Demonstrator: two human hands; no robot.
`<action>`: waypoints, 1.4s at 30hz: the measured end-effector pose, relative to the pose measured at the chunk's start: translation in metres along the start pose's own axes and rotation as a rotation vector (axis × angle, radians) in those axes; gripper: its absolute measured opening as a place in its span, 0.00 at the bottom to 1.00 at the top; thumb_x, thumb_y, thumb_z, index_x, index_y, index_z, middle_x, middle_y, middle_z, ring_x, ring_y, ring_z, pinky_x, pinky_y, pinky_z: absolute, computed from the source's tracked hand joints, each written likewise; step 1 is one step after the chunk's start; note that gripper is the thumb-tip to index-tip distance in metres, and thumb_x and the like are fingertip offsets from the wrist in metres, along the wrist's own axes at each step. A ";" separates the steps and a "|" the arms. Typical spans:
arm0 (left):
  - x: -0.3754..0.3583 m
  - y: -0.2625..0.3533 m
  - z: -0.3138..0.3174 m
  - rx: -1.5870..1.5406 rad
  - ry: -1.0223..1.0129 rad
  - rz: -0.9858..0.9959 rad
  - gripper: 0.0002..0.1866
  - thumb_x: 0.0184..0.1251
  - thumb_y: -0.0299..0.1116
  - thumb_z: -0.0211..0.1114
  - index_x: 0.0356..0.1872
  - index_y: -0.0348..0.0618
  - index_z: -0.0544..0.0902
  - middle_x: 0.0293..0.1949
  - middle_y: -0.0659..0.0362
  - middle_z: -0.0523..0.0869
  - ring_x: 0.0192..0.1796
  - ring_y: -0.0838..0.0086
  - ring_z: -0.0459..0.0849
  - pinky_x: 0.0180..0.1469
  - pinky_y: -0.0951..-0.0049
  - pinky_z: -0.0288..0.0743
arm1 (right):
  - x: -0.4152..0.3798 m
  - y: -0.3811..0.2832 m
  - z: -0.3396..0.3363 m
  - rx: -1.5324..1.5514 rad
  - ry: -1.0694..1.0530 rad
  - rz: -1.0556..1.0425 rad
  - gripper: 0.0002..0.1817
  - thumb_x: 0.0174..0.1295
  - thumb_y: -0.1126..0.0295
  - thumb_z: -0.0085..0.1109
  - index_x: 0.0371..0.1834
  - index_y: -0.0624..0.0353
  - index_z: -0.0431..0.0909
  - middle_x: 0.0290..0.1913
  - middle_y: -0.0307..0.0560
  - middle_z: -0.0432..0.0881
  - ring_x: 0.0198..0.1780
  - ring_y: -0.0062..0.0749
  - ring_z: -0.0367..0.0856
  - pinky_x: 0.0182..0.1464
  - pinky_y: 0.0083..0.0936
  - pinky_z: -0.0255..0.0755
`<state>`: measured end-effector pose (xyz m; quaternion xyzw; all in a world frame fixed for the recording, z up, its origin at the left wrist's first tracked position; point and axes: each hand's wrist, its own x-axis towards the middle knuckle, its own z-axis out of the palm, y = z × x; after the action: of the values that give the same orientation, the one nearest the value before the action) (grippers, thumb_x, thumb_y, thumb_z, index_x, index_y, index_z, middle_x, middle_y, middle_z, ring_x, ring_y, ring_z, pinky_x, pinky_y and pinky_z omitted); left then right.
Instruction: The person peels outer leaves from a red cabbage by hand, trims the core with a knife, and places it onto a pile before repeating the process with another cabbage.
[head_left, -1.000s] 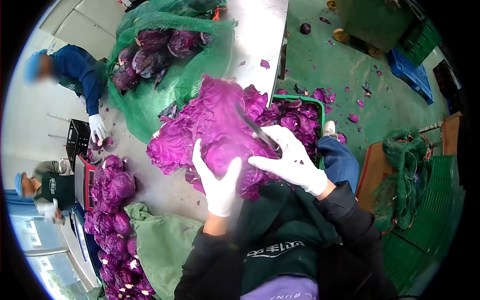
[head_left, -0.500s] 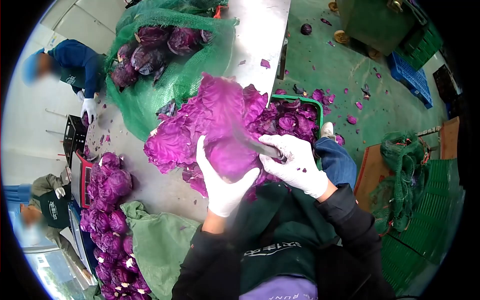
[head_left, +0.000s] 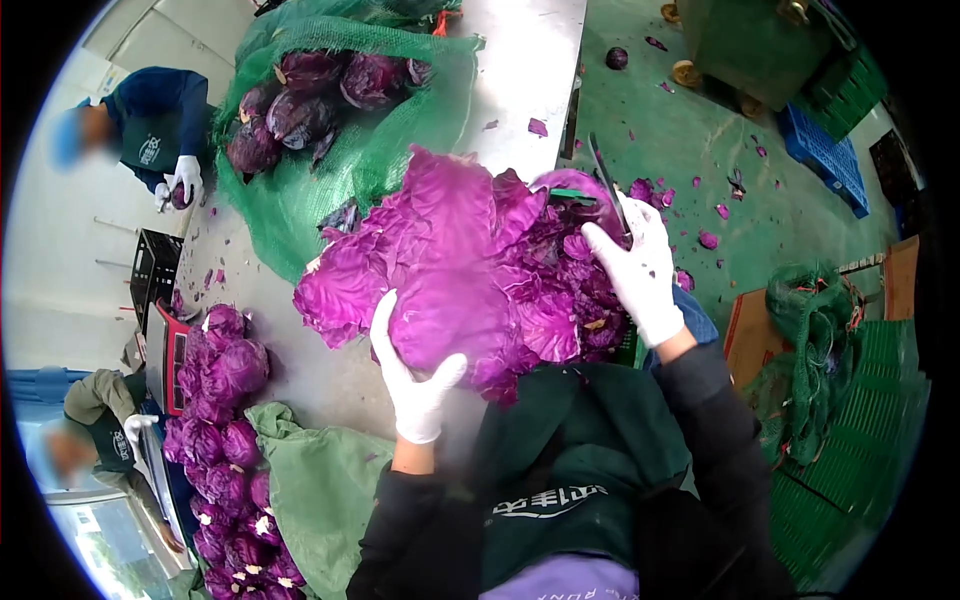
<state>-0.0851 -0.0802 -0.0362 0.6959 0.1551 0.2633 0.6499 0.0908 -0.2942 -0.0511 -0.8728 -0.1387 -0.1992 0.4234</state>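
Note:
My left hand (head_left: pixel 415 385), in a white glove, cups the near side of a purple cabbage head (head_left: pixel 450 315), its thumb and fingers spread around it. Large loose purple leaves (head_left: pixel 440 200) lie against the head on its far side. My right hand (head_left: pixel 645 275), also gloved, is shut on a knife (head_left: pixel 607 180), off to the right of the head; the blade points away from me. Just left of the blade is a curved purple leaf (head_left: pixel 570 182), partly blurred. Cabbage leaves (head_left: pixel 560 320) fill the space between my hands, over a mostly hidden green crate.
A green mesh bag (head_left: pixel 400 150) of cabbages lies on the metal table (head_left: pixel 510 80). Cabbage heads (head_left: pixel 225 420) are heaped at left beside a green cloth (head_left: pixel 315 490). Two people stand at left. Leaf scraps, a blue crate (head_left: pixel 825 160) and a green bin (head_left: pixel 745 50) are on the floor at right.
My right hand with the knife has moved up and right, away from the cabbage head. My left hand has shifted slightly left, its thumb further from the head. More leaves now show between my hands.

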 end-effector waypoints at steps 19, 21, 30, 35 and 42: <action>0.029 -0.020 -0.009 0.681 -0.126 0.549 0.27 0.40 0.39 0.84 0.48 0.52 0.88 0.68 0.37 0.68 0.65 0.42 0.75 0.63 0.51 0.76 | -0.038 -0.106 -0.006 0.274 -0.472 -0.440 0.26 0.48 0.74 0.64 0.55 0.54 0.74 0.48 0.46 0.76 0.46 0.42 0.79 0.40 0.33 0.79; 0.033 -0.011 -0.001 0.535 -0.123 0.567 0.26 0.38 0.38 0.84 0.45 0.52 0.89 0.67 0.38 0.70 0.64 0.39 0.76 0.62 0.48 0.77 | -0.034 -0.106 -0.007 0.261 -0.442 -0.476 0.23 0.48 0.74 0.63 0.51 0.56 0.75 0.42 0.44 0.75 0.42 0.41 0.79 0.37 0.33 0.78; 0.035 0.012 0.019 -0.043 0.034 -0.129 0.35 0.60 0.31 0.74 0.69 0.44 0.70 0.68 0.50 0.68 0.68 0.60 0.70 0.70 0.60 0.66 | -0.044 -0.082 -0.012 0.505 -0.653 -0.409 0.11 0.57 0.75 0.61 0.43 0.57 0.78 0.35 0.48 0.76 0.35 0.43 0.80 0.36 0.33 0.77; 0.037 0.013 0.008 -0.409 0.021 -0.259 0.36 0.67 0.24 0.66 0.75 0.45 0.62 0.67 0.54 0.70 0.65 0.67 0.73 0.70 0.65 0.66 | -0.061 -0.064 -0.034 0.862 -0.996 -0.121 0.16 0.59 0.64 0.72 0.47 0.61 0.83 0.38 0.47 0.81 0.35 0.33 0.84 0.37 0.26 0.77; 0.012 0.012 -0.019 -0.384 -0.152 -0.199 0.50 0.55 0.25 0.70 0.80 0.47 0.53 0.74 0.53 0.63 0.75 0.61 0.64 0.76 0.59 0.59 | -0.031 -0.081 -0.003 0.736 -0.769 0.087 0.33 0.60 0.64 0.74 0.67 0.62 0.73 0.58 0.48 0.78 0.59 0.30 0.78 0.61 0.27 0.74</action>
<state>-0.0877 -0.0597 -0.0216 0.5584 0.1206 0.1695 0.8031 0.0297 -0.2505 -0.0083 -0.6814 -0.3081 0.2146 0.6282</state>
